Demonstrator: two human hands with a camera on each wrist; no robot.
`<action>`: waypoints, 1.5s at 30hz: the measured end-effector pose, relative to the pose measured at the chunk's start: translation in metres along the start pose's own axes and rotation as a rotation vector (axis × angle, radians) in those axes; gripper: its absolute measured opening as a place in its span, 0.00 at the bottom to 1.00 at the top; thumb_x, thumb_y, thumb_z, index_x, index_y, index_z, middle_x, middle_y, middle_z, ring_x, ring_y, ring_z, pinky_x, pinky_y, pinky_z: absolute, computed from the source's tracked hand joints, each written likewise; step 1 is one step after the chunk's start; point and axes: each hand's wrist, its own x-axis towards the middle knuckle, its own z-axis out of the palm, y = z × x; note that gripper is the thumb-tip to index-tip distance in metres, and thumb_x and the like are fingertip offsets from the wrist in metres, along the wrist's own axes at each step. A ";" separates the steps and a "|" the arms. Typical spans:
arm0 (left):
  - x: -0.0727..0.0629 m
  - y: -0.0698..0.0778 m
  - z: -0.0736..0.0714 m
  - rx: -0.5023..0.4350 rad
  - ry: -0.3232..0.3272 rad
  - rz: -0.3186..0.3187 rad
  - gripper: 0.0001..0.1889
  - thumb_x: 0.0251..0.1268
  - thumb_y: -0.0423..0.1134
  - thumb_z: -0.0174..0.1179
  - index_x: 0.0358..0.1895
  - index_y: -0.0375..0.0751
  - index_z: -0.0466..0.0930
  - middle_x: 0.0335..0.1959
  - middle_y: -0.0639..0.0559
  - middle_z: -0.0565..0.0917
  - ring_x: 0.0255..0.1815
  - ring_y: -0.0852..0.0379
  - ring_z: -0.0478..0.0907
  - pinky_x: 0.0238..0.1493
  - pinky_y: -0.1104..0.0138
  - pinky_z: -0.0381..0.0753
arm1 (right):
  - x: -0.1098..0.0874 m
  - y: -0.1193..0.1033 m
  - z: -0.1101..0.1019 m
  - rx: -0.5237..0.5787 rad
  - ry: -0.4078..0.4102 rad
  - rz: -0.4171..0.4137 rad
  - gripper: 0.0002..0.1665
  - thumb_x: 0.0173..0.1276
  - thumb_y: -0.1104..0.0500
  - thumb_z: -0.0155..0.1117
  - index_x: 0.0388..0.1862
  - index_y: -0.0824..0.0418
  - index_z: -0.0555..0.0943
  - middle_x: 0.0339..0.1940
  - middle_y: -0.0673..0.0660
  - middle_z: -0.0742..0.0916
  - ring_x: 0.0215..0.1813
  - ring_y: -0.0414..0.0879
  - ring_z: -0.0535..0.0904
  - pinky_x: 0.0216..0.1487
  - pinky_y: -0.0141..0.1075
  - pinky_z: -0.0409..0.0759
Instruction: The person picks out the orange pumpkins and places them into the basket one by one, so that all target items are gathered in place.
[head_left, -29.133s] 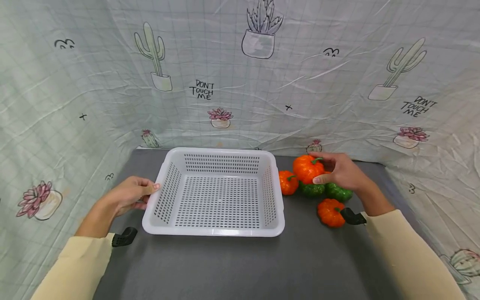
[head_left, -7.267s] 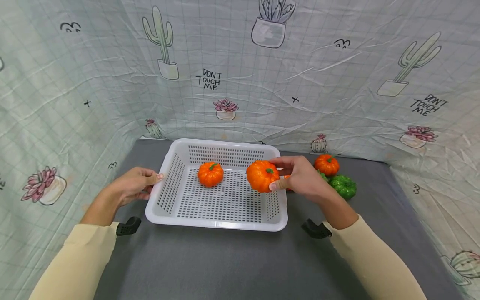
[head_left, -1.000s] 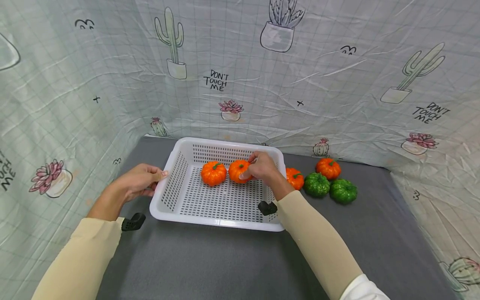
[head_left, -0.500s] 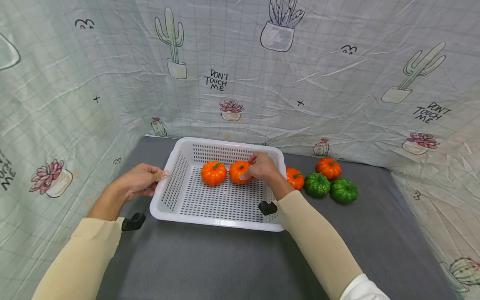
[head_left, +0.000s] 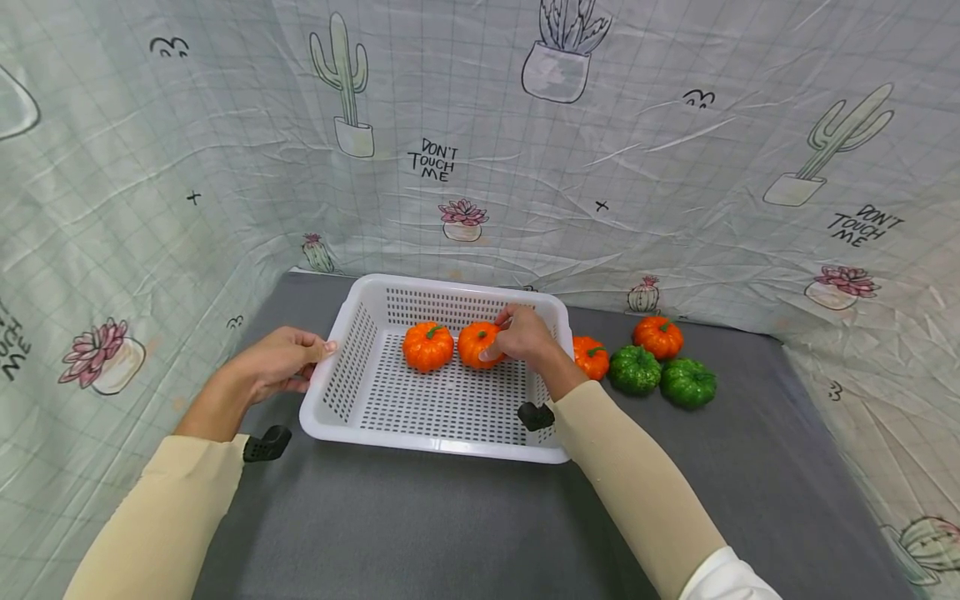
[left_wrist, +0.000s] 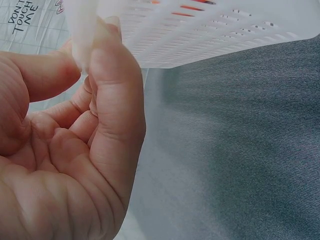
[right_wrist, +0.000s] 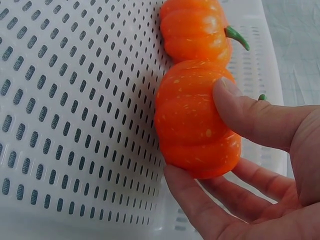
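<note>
A white perforated plastic basket [head_left: 438,446] stands on the grey table. My left hand [head_left: 281,362] pinches its left rim between thumb and fingers, as the left wrist view shows close up. Inside the basket, my right hand [head_left: 525,337] holds a small orange pumpkin [right_wrist: 192,120], thumb on its top side and fingers round its side. That pumpkin sits low at the basket floor. A second orange pumpkin [head_left: 427,347] lies just left of it, its green stem visible in the right wrist view.
Right of the basket sit an orange pumpkin [head_left: 591,360] close by its wall, a green pumpkin [head_left: 633,371], another green pumpkin [head_left: 687,383] and an orange pumpkin [head_left: 657,337] behind. A patterned cloth [head_left: 480,167] hangs around the table's back and sides.
The basket held nothing at first; two orange pumpkins are now inside. My right hand has carried the second one in from the right rim. Over the last second the hands have stayed still.
</note>
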 end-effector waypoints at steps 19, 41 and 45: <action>-0.001 0.001 0.001 0.003 0.001 -0.002 0.21 0.84 0.45 0.51 0.56 0.25 0.78 0.36 0.52 0.86 0.38 0.58 0.83 0.41 0.60 0.86 | 0.000 0.001 0.001 -0.067 -0.003 -0.013 0.34 0.51 0.68 0.83 0.56 0.62 0.76 0.56 0.61 0.82 0.50 0.55 0.79 0.41 0.36 0.82; -0.002 0.000 0.001 -0.009 -0.001 0.009 0.18 0.84 0.45 0.52 0.50 0.30 0.81 0.36 0.53 0.86 0.38 0.58 0.83 0.42 0.60 0.87 | 0.002 0.001 0.002 -0.062 -0.066 -0.008 0.36 0.53 0.70 0.81 0.60 0.62 0.74 0.61 0.63 0.81 0.48 0.53 0.80 0.47 0.40 0.85; -0.001 0.000 0.000 -0.003 0.000 0.009 0.19 0.84 0.45 0.52 0.51 0.29 0.80 0.36 0.53 0.86 0.38 0.58 0.83 0.41 0.60 0.86 | 0.001 0.001 0.001 -0.052 -0.079 0.004 0.36 0.55 0.70 0.79 0.61 0.62 0.74 0.63 0.63 0.81 0.50 0.54 0.80 0.52 0.43 0.85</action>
